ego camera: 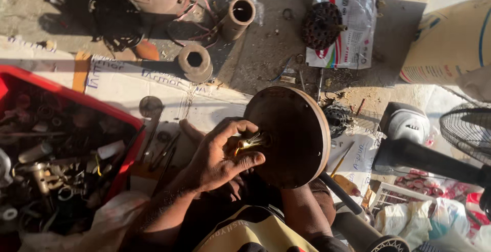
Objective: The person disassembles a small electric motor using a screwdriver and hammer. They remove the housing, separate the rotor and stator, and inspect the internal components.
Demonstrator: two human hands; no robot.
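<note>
At disc [294, 139] centre, left hand [220, 155], perhaps pinching.

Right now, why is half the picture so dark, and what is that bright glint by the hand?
Head view: low sunlight slants in, leaving the red plastic bin of metal parts in shadow; the left hand pinches a shiny metal shaft on the round dark metal disc, which flares with glare; the edges look slightly bowed.
</note>
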